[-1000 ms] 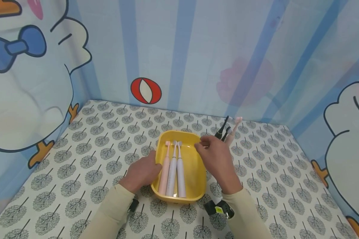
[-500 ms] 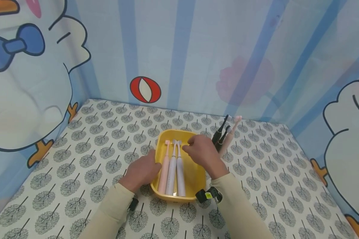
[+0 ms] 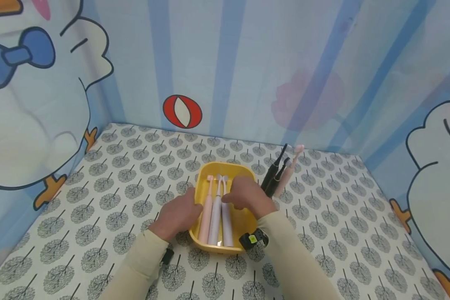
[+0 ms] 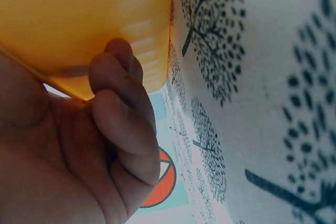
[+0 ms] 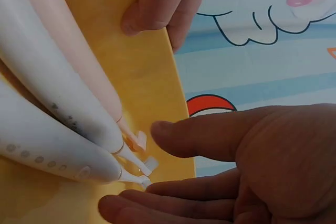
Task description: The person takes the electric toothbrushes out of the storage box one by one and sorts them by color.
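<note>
"How do the arms lie?"
"Both reach forward, left arm (image 3: pixel 135 266) and right arm (image 3: pixel 296 254) slanting inward, so the hands are near each other."
"And the left hand (image 3: pixel 178 211)?"
"Gripping, its fingers (image 4: pixel 126 121) curled."
"The right hand (image 3: pixel 245 193)?"
"Not gripping. Its thumb (image 5: pixel 205 135) points out nearly straight, apart from the other digits (image 5: pixel 194 188), which are also extended."

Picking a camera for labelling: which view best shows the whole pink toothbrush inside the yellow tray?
The head view: the pink toothbrush shows along nearly its whole length in the yellow tray. The right wrist view is closer, but the frame's top edge cuts off its handle. The left wrist view shows none of it.
</note>
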Available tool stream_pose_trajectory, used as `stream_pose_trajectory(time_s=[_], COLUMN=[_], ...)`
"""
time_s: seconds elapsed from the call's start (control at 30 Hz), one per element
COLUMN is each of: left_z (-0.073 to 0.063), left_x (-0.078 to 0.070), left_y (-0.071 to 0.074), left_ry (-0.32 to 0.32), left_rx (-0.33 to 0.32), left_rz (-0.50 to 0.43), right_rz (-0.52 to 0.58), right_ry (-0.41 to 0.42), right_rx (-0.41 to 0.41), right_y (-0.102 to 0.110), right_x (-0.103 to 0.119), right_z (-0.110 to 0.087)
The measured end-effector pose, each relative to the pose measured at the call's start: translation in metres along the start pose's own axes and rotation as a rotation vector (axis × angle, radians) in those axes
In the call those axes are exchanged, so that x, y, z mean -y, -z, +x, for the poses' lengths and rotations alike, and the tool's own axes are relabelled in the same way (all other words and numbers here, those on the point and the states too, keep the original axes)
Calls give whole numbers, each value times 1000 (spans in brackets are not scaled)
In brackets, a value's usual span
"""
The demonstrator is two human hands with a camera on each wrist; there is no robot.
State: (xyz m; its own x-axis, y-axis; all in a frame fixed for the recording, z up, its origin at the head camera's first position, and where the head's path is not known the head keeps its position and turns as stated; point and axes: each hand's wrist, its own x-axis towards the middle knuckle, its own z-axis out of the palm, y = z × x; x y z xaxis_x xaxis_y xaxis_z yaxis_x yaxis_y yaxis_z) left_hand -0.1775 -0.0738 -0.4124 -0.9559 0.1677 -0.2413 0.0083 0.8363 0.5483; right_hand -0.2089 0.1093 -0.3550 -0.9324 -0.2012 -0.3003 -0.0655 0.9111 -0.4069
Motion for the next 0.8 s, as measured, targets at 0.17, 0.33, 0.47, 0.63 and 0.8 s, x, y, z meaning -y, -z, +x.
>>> stream_pose_trajectory(time_s=[0.17,0.33,0.47,0.63,0.8], left_z=[-1,-1,-1,-1,-1], left_x=[0,0,-1,-1,0], left_y=[0,0,0,0,0], left_ry=[-14,-18,-21,-20,-25], left_rx=[-9,-15,-16,-17,-22], left_rz=[10,15,15,20,25], right_rz=[-61,-56,-46,-59,-70], right_ry=[-4,-19,-31,-46,-52], right_rx=[65,114,135,152,157], right_y=[-6,-12,-13,-15,-16], right_x=[-1,-3,-1,1,2], right_z=[3,6,7,9,11])
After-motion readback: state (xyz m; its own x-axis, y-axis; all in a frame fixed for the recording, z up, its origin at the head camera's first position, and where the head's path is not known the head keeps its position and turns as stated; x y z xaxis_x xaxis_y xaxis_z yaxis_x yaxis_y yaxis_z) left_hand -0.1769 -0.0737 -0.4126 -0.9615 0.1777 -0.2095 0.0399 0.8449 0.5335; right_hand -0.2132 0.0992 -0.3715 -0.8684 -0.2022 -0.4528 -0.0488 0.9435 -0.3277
